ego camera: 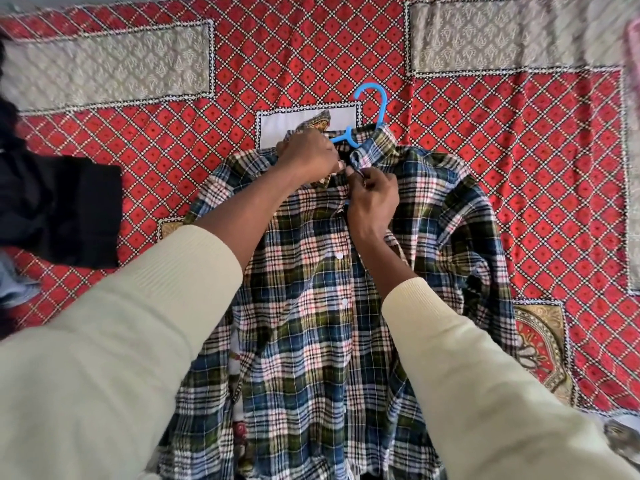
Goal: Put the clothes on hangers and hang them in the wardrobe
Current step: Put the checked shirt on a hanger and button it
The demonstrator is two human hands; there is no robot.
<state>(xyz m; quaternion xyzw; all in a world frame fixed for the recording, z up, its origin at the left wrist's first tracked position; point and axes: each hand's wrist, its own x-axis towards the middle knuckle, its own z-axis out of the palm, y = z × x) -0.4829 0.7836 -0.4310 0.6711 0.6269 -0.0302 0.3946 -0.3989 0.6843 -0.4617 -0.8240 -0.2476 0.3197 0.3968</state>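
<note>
Plaid shirt [311, 306] lies flat, front up, on red patterned bedspread [519, 168], so both hands can work at the neck. Blue hanger [372, 109] sits inside the shirt, hook poking out past the collar [375, 148]. Left hand [308, 155] grips the left collar edge; right hand [372, 199] pinches the placket just below, likely closing the top button so the shirt stays on. Hands nearly together. Dark clothes [59, 209] wait at left. Wardrobe not visible.
</note>
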